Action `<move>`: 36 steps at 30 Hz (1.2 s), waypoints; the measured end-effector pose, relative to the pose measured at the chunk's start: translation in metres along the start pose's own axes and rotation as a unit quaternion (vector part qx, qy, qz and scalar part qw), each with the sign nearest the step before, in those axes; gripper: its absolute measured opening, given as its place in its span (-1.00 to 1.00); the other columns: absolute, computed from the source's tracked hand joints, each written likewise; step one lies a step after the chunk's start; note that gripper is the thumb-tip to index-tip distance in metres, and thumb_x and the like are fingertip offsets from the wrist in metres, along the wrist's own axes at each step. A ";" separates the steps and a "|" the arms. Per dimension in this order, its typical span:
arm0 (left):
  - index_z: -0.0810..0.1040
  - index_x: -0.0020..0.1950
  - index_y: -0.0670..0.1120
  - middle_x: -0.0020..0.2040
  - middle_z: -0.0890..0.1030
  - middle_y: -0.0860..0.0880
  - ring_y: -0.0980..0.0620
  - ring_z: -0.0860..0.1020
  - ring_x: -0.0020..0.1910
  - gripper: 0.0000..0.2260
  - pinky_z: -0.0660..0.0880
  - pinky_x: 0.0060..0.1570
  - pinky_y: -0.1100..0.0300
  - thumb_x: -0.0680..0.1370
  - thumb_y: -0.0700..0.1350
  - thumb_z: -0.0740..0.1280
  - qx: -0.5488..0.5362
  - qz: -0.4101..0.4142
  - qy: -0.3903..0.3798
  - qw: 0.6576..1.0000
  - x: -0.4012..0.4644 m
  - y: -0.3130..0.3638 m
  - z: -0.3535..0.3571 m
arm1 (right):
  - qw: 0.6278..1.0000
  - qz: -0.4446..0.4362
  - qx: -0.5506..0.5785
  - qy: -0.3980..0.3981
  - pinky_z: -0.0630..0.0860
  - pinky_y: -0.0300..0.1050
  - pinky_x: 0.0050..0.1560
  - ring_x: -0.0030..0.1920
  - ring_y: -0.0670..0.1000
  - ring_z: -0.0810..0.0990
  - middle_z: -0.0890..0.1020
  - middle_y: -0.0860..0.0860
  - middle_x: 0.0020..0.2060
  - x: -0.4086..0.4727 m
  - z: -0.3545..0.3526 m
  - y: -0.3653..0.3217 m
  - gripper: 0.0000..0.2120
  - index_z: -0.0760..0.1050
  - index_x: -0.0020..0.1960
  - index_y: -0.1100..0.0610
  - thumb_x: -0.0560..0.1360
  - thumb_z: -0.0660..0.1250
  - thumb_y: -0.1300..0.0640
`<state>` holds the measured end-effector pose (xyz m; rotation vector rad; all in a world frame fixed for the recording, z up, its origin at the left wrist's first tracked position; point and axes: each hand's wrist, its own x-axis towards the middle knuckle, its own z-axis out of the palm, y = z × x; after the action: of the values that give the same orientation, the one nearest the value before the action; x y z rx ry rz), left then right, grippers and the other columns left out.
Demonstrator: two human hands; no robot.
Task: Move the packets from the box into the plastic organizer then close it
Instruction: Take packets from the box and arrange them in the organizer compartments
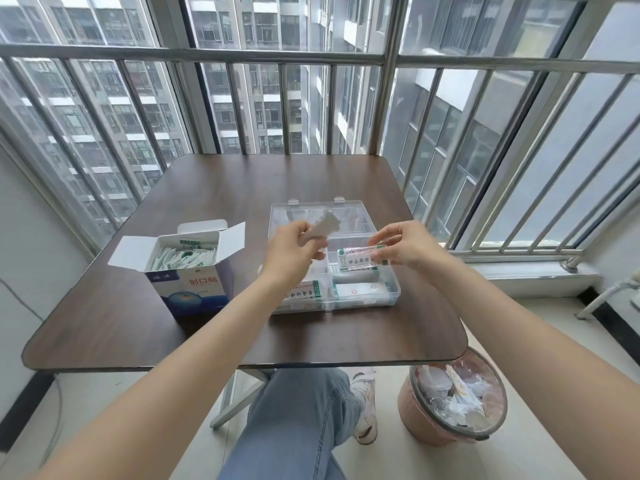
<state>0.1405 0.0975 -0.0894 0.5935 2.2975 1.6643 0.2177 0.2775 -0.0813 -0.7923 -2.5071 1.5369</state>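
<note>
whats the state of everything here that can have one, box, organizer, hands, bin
box: flaps open, upright, packets still inside
plastic organizer: lid open, tilted back, compartments partly filled
left hand: pinching a white packet above the organizer
right hand: holding a stack of packets over the organizer's right side
waste bin: on the floor, uncovered, full of white scraps

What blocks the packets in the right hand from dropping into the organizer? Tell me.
Nothing visible. The right hand holds the packets right over the open organizer, lid back; packets already lie in the compartment beneath.
</note>
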 end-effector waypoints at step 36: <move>0.49 -0.03 -0.27 -0.06 0.67 -0.08 0.06 0.55 -0.45 -0.92 0.37 -0.50 0.40 0.55 -0.27 0.24 0.166 0.037 -0.101 0.980 0.022 0.001 0.012 | 0.901 -0.089 -0.424 0.017 0.42 -0.12 -0.09 0.04 0.10 0.58 0.63 0.04 -0.01 -0.003 0.021 -0.017 -0.81 0.57 0.03 0.07 0.44 0.42 0.03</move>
<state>0.1260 0.1184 -0.0919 0.8838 2.4399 1.1881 0.2066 0.2526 -0.0762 -0.5995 -3.0846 0.3045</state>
